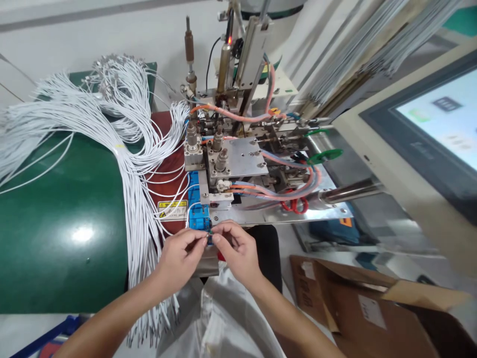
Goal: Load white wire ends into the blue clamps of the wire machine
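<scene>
Thumb and forefinger of the left hand (182, 256) are pinched together, the other fingers curled under, and the right hand (236, 251) mirrors it with the same tight pinch. Both hands close on one small connector (209, 239), too tiny to make out beyond a dark blue-green speck. It sits between the two sets of fingertips, just at the front lip of a blue fixture (197, 211). A thin white lead curls from the left hand up beside that fixture.

The blue fixture is mounted on the front of a small machine (238, 159), a metal plate with bolts and cylinders (orange and pink air hoses loop over it). A yellow warning label (172, 209) is stuck just left of the fixture, on a dark red pad.

A thick bundle of white wires (122, 154) passes left of the label. It fans wide across the glossy green desk (55, 233) and hangs off the near edge by the left forearm. A white garment (223, 318) lies in the lap below the wrists.

An open cardboard box (372, 308) stands to the right, well apart from the hands. Above it a lit touch screen (439, 119) sits in a beige housing.
</scene>
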`<state>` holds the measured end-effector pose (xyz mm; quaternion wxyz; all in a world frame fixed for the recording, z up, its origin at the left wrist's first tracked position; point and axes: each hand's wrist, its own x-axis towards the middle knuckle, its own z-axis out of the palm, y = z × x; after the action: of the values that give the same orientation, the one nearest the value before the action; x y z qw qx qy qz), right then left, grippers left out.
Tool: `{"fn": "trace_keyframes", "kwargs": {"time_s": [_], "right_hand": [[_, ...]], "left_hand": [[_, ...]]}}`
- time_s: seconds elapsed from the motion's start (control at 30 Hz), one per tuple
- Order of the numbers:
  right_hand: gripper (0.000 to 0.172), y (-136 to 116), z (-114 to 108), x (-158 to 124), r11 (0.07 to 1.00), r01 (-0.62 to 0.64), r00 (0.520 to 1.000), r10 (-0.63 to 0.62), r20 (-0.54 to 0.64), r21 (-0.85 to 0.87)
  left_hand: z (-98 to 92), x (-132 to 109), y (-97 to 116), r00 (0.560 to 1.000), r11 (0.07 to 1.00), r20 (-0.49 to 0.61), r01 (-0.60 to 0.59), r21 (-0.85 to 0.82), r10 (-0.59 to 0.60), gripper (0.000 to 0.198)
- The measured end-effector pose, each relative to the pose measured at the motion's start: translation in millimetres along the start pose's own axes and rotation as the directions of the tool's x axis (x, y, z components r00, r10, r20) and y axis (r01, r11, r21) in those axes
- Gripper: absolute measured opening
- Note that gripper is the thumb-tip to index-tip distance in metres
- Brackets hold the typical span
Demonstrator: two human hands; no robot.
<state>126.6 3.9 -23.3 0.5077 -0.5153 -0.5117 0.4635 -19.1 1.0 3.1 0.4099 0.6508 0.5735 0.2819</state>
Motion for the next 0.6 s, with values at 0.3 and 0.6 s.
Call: {"fn": "trace_keyframes", "kwargs": {"time_s": [0.3,0.6], "right_hand": [[0.012,1.5,-1.7,4.6,0.998,-0.039,0.998,0.041,0.037,-0.053],[0.011,-0.6,0.9,1.3,0.975,0.124,0.991,-0.132,-0.031,-0.186]], "left_hand": [[0.9,-0.7,-4.1,0.999,0.998,0.011,0.044,-0.041,-0.044,0.018],[6.9,-2.1,-9.1,0.994,0.986,-0.052,0.092,-0.137,-0.100,0.020]]}}
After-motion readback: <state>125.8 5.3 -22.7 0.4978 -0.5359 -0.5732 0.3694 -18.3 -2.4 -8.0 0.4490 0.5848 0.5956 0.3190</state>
